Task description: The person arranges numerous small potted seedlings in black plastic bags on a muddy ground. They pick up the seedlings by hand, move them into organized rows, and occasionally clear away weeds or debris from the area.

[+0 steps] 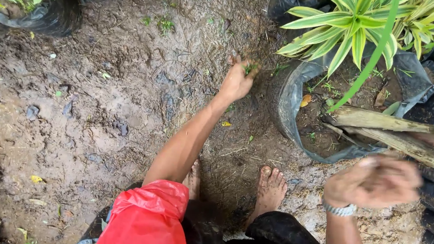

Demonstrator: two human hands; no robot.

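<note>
Red sleeve, silver wristwatch, bare feet

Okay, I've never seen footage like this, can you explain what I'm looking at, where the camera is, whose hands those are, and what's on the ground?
There is one picture, taken by a camera worn on a person's head, looking straight down. So the arms coming up from the bottom are that person's own, and you also see their bare foot on the muddy ground. The left hand reaches forward and pinches a small tuft of green weeds at the soil. The right hand is blurred from motion, with a metal wristwatch below it; whether it holds anything cannot be told. Beside it stands a black plastic grow bag holding a striped-leaf plant. More black bags line the edges.
</note>
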